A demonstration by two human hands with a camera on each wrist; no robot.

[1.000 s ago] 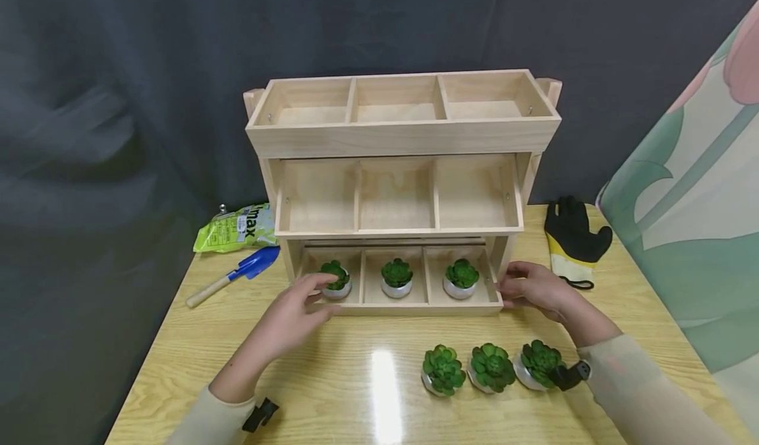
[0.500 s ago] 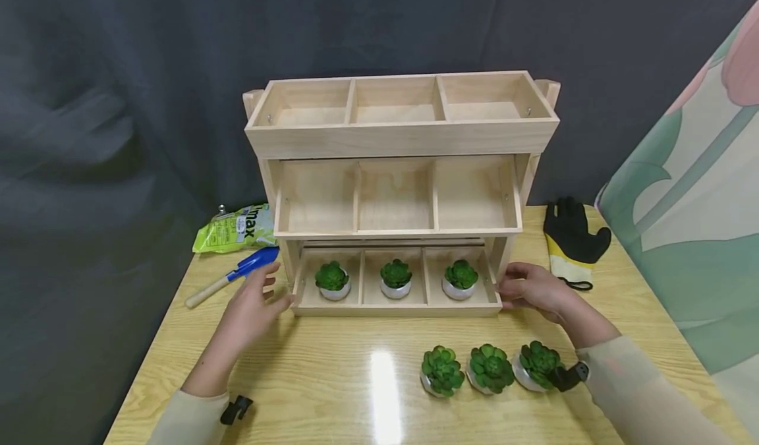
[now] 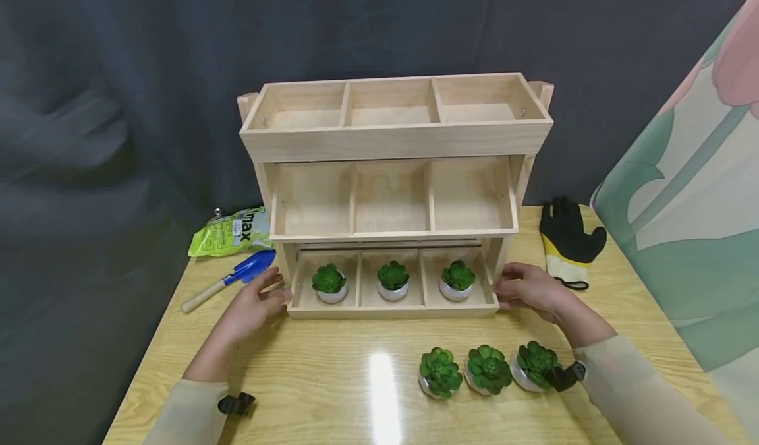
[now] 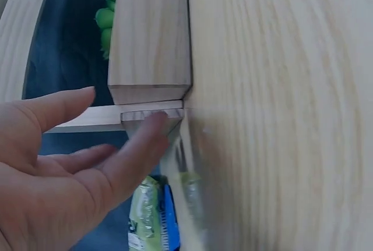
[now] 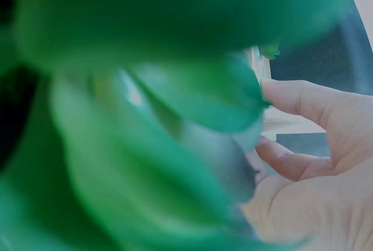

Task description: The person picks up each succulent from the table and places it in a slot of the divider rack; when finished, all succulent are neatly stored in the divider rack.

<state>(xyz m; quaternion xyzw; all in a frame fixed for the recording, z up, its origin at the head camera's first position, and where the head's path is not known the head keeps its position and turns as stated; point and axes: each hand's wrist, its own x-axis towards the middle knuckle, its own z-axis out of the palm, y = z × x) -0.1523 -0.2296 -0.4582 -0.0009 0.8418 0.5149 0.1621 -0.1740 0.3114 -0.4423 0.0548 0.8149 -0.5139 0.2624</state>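
Note:
A three-tier wooden planter shelf (image 3: 391,141) stands on the table. Its bottom tray (image 3: 393,313) holds three small potted succulents, the left one (image 3: 329,281), the middle one (image 3: 393,279) and the right one (image 3: 457,279), one per compartment. My left hand (image 3: 252,308) is at the tray's left end, thumb tip close to the front corner; in the left wrist view its fingers (image 4: 143,155) are spread with nothing between them. My right hand (image 3: 530,291) rests its fingertips against the tray's right end. Blurred succulent leaves (image 5: 145,163) partly hide that hand in the right wrist view.
Several things lie around: more potted succulents (image 3: 488,369) in a row at front right, near the right forearm. A blue trowel (image 3: 237,277) and a green bag (image 3: 231,233) lie left of the shelf. A black and yellow glove (image 3: 569,239) lies right.
My left hand has moved left from the left succulent to the tray's left end, leaving the pot in its compartment. The right hand has stayed at the right end.

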